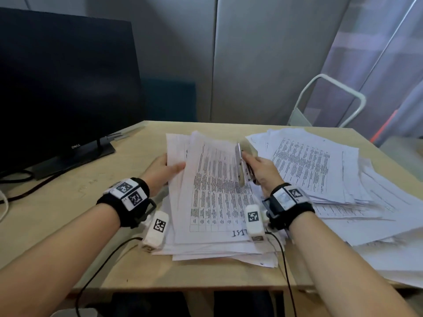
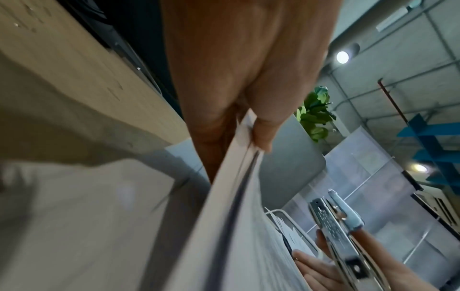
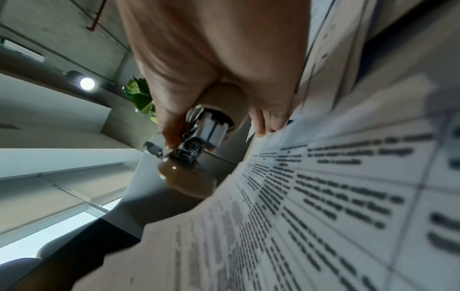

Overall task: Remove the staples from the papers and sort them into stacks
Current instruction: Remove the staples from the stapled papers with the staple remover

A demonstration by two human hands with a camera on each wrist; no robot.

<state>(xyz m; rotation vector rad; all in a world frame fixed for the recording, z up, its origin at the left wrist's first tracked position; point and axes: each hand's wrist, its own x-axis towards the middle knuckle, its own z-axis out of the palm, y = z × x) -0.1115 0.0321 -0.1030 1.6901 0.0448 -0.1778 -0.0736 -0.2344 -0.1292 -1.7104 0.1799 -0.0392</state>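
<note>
A set of printed sheets (image 1: 215,193) with tables lies on top of the middle stack, its left edge lifted. My left hand (image 1: 163,170) pinches that edge, thumb on top, as the left wrist view confirms with the thumb (image 2: 263,133) on the paper set (image 2: 239,177). My right hand (image 1: 261,170) grips a metal stapler (image 1: 243,165) with a pale top, held upright over the sheets' right side. In the right wrist view the stapler (image 3: 206,133) sits in my curled fingers above the printed page (image 3: 323,196). No staple is visible.
A wider, loose stack of papers (image 1: 320,175) spreads over the right of the wooden table (image 1: 68,213). A dark monitor (image 1: 64,88) stands at the left with cables (image 1: 23,179). A white chair frame (image 1: 332,99) is behind the table's far right corner.
</note>
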